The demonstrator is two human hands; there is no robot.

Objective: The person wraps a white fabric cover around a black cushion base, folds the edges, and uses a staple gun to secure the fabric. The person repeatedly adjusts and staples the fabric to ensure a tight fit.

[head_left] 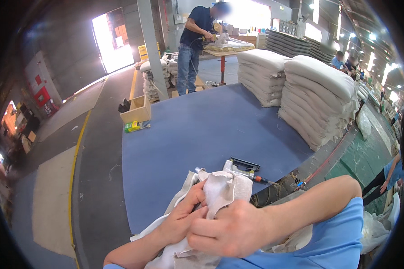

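Observation:
In front of me, at the near edge of the blue-topped table [188, 134], is a piece of off-white fabric [241, 186] with a smooth white part [215, 190] showing between its folds. My left hand [184, 214] grips its left side, fingers curled over the cloth. With closed fingers my right hand [235, 229] pinches the fabric lower down, close beside the left; the fingertips are partly hidden. Just beyond the cloth lies a pneumatic staple gun [243, 167], black and silver with an orange-red fitting, touched by neither hand.
Two tall stacks of off-white cushions [316, 96] stand on the table's right side. A wooden box [137, 110] with dark items sits at the far left corner, beside a green-yellow small box [131, 127]. Beyond, a person [191, 49] works with a tool at another table. A hose lies at right.

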